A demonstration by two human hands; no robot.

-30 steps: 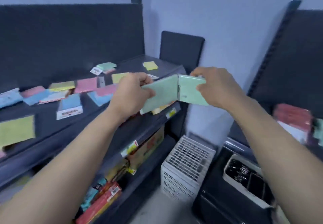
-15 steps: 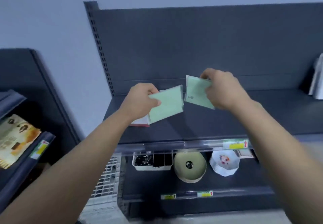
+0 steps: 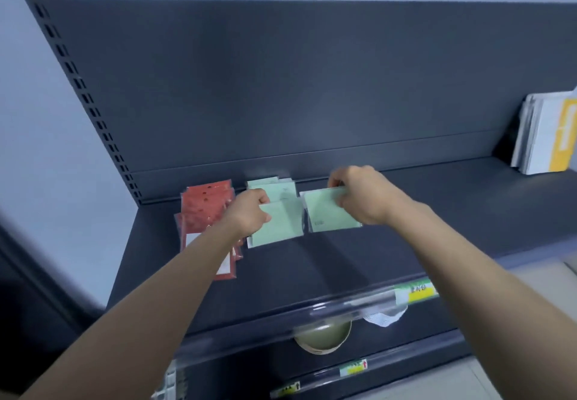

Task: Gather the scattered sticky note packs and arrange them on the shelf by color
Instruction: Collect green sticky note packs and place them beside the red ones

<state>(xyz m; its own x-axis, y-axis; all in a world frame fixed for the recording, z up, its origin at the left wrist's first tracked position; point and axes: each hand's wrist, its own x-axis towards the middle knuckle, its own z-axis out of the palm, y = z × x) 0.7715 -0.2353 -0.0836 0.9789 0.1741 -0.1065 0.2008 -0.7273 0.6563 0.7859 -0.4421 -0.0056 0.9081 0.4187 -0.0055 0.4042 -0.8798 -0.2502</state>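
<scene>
- Left hand (image 3: 249, 212) pinching a green sticky note pack (image 3: 278, 224) low over the shelf (image 3: 406, 243), beside the red packs (image 3: 207, 209).
- Right hand (image 3: 363, 199) pinching a second green pack (image 3: 327, 215).
- Risk: slippery wrap, possibly sliding crooked onto red.

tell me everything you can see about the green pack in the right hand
The green pack is a flat, pale green square in a clear glossy wrapper with small dark print near its lower left. The right hand pinches its right side, holding it tilted over the shelf, beside the left hand's pack.
</scene>
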